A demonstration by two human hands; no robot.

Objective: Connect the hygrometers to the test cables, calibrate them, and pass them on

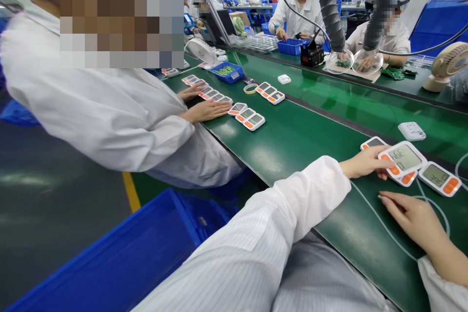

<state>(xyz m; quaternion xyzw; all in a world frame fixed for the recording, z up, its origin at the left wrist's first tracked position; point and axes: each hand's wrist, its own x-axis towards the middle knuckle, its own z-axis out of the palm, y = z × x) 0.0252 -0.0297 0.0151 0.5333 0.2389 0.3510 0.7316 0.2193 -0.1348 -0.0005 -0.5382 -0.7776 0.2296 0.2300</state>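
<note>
My left hand [365, 162] grips a white device with an orange button and a grey display [402, 158], lifted and tilted over the green belt [292, 141]. Another such device [406, 178] lies partly under it, one more [371, 143] peeks out behind my fingers, and a further one [439, 178] lies flat to the right. My right hand [409, 214] rests on the belt just below them, fingers loosely curled with nothing in them, beside a thin clear cable [380, 222].
A co-worker in a white coat at left has both hands [204, 109] on rows of the same devices [248, 118]. Farther along lie a tape roll [250, 88], a blue tray [226, 73] and white backs [411, 131]. A blue bin [120, 253] stands on the floor. Other workers sit across the line.
</note>
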